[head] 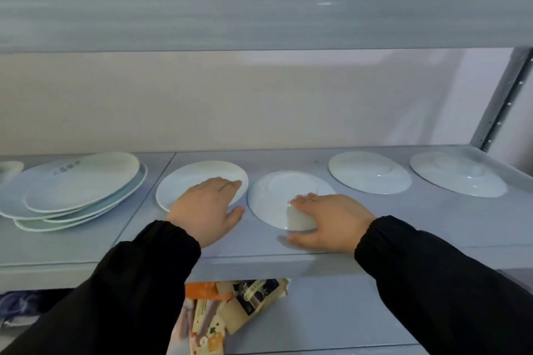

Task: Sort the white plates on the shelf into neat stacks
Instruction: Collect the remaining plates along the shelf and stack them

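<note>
Several white plates lie on a grey shelf (375, 219). My left hand (206, 209) rests flat on a round white plate (190, 179) left of centre, fingers straight. Right beside it is an upside-down plate (277, 190); my right hand (328, 220) lies over its near right edge, thumb on the shelf below the rim. Two more upside-down plates sit further right, one (369, 171) at mid right and one (457, 173) at the far right. An untidy pile of oval plates (78, 184) lies at the left.
The upper shelf beam (259, 17) hangs low across the view. A small white dish (10, 167) peeks in at the far left. A metal upright (501, 104) stands at the back right. Printed bags (227, 308) lie on the shelf below.
</note>
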`<state>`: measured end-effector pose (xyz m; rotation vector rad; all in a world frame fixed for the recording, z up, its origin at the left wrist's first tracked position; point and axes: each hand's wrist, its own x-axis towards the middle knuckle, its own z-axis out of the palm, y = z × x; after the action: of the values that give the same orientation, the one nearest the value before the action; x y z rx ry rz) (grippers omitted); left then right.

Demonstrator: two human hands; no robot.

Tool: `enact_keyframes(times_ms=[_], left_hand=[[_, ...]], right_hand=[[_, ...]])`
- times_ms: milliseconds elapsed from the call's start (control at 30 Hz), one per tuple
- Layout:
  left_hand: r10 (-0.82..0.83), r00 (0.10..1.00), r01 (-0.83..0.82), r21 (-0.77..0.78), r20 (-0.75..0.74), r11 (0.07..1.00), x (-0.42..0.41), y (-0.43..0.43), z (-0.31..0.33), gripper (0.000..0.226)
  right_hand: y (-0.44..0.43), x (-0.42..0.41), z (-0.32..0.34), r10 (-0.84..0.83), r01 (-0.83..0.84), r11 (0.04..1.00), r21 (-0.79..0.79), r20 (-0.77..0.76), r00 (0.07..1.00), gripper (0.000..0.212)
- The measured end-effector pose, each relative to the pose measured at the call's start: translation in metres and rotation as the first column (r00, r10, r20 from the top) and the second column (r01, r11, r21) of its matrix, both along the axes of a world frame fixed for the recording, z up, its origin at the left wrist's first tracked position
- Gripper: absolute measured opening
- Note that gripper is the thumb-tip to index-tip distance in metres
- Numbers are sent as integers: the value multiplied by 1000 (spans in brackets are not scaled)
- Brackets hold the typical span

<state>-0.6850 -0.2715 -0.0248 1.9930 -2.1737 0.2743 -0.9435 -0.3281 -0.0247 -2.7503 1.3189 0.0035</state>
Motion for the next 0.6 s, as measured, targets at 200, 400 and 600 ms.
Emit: enact_keyframes(times_ms=[200,400,600], left_hand=[[57,998,-57,-27,18,998,-18,8,-2,64],[160,987,-160,-41,-8,986,-22,28,1,62],[221,975,-221,-30,-5,975,-16,48,-2,66]], right_hand=[[25,-22,-6,119,-122,991,-63,-37,992,103],[35,-32,-11,228,-232,951,-205,-41,973,72],[37,-33,-11,310,-334,903,-269,-129,942,55]])
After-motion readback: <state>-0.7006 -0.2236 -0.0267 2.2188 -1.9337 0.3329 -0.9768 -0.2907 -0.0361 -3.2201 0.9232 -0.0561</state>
